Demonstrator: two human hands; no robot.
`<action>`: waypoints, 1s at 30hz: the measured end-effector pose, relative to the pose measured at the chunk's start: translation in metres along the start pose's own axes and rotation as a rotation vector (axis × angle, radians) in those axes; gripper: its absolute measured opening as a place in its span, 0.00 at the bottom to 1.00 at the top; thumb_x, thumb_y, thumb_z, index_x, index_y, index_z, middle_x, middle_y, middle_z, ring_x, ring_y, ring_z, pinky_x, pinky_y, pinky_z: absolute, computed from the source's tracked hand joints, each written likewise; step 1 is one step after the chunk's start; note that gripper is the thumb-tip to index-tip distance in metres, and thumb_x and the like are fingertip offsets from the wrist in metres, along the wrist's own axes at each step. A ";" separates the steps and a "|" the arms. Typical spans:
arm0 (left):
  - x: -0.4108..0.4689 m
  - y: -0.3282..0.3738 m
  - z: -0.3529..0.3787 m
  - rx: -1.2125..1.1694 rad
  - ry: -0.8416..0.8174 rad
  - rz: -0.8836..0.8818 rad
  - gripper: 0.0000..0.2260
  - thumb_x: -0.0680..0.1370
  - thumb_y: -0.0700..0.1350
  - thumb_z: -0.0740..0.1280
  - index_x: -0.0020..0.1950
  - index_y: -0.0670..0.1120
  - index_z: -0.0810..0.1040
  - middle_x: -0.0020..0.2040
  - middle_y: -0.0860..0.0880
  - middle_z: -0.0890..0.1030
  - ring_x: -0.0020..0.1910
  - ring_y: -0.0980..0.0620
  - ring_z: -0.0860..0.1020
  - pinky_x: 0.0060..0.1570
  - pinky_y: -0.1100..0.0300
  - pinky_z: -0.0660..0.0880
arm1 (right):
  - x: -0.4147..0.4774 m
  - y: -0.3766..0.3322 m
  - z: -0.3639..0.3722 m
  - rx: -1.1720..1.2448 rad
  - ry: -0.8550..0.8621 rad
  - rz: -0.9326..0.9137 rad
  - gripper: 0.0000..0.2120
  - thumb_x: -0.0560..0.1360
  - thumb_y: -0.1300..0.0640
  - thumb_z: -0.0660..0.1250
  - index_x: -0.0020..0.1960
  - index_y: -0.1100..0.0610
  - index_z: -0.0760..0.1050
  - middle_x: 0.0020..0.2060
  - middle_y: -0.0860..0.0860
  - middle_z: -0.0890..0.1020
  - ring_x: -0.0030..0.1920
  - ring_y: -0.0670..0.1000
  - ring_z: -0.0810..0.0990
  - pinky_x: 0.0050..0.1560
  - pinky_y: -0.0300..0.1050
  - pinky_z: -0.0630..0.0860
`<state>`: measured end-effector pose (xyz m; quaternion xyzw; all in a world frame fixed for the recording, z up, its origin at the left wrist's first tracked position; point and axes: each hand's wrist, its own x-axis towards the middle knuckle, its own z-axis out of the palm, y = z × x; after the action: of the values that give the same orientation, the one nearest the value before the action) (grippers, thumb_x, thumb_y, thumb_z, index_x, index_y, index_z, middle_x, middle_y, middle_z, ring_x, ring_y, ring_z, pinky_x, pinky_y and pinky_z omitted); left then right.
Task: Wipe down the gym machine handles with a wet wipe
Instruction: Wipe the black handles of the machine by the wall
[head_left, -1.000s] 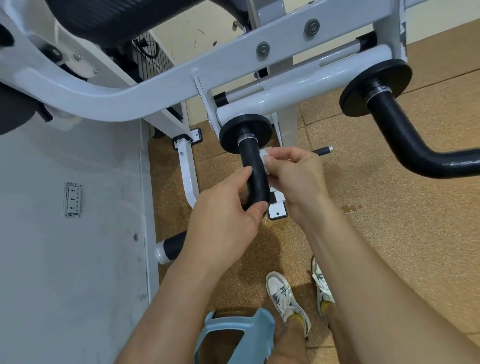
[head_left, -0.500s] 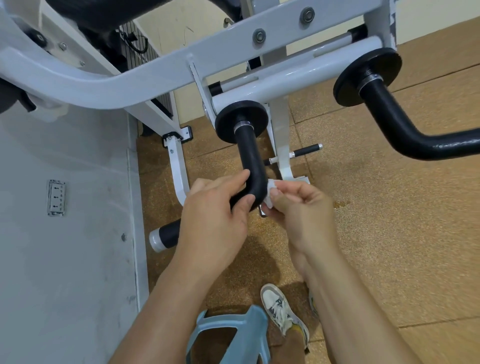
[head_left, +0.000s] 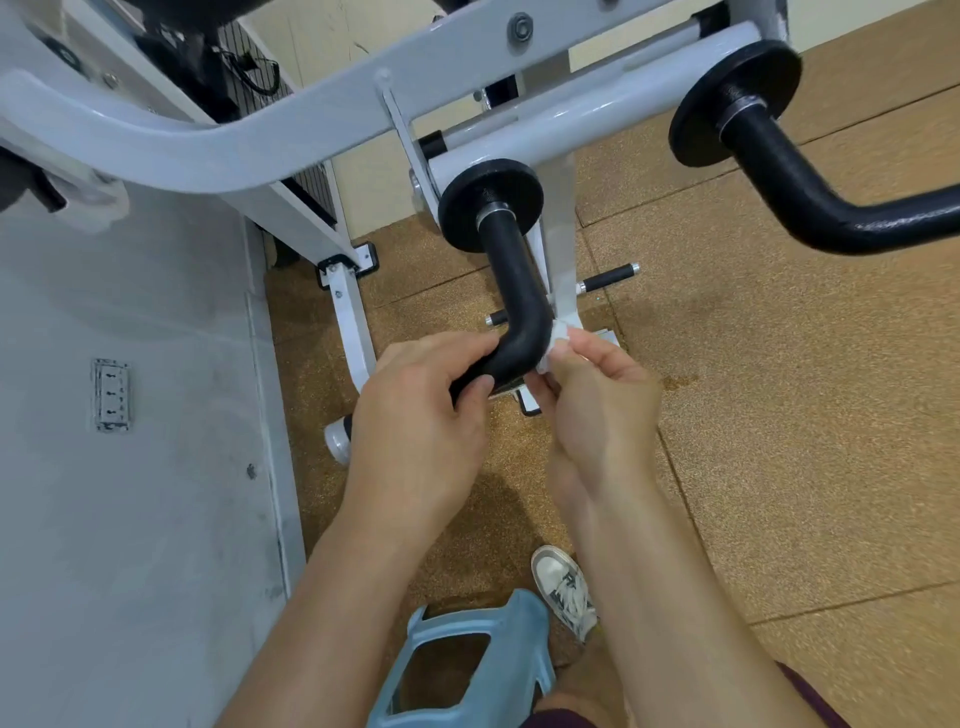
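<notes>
Black textured rubber covers the bent handle (head_left: 511, 291) I am working on. It drops from a round black flange (head_left: 488, 200) on the white machine frame (head_left: 208, 150) and elbows off toward my left. My left hand (head_left: 415, 415) wraps round it just past the bend, fingers curled over the top and thumb on the near side. My right hand (head_left: 597, 410) pinches a small white wet wipe (head_left: 556, 343) between thumb and fingertips and holds it against the outer side of the elbow; only a crumpled bit shows past my fingers. The handle's silver end cap (head_left: 337, 439) pokes out beyond my left hand. A second black handle (head_left: 810, 197) sits well apart to the right, untouched. Below me are a pale blue plastic stool (head_left: 467, 665) and one sneaker (head_left: 566, 587) on the speckled brown floor (head_left: 779, 415).
</notes>
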<state>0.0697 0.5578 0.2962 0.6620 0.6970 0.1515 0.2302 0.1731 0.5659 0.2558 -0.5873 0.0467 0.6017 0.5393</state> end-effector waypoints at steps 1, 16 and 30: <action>-0.002 -0.002 -0.001 -0.008 0.014 0.005 0.16 0.76 0.40 0.68 0.61 0.54 0.79 0.54 0.61 0.78 0.56 0.65 0.68 0.55 0.77 0.61 | -0.006 0.005 -0.001 0.000 0.002 -0.004 0.06 0.75 0.70 0.65 0.48 0.61 0.78 0.38 0.54 0.84 0.41 0.50 0.83 0.45 0.40 0.81; -0.053 -0.017 0.001 -0.082 0.182 -0.067 0.09 0.78 0.43 0.64 0.51 0.53 0.83 0.46 0.63 0.79 0.47 0.61 0.75 0.48 0.65 0.73 | -0.031 0.025 0.002 0.100 0.009 0.061 0.10 0.74 0.71 0.67 0.41 0.58 0.76 0.39 0.55 0.84 0.39 0.51 0.81 0.41 0.39 0.79; -0.048 0.011 0.032 -1.583 0.086 -0.889 0.07 0.78 0.40 0.66 0.53 0.41 0.82 0.49 0.42 0.85 0.50 0.48 0.84 0.53 0.57 0.79 | -0.048 0.024 0.001 -0.015 -0.101 0.134 0.07 0.73 0.71 0.68 0.45 0.60 0.77 0.31 0.53 0.82 0.30 0.47 0.81 0.30 0.36 0.78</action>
<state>0.0970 0.5082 0.2805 -0.0258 0.5882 0.5079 0.6288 0.1429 0.5279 0.2785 -0.5558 0.0539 0.6657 0.4951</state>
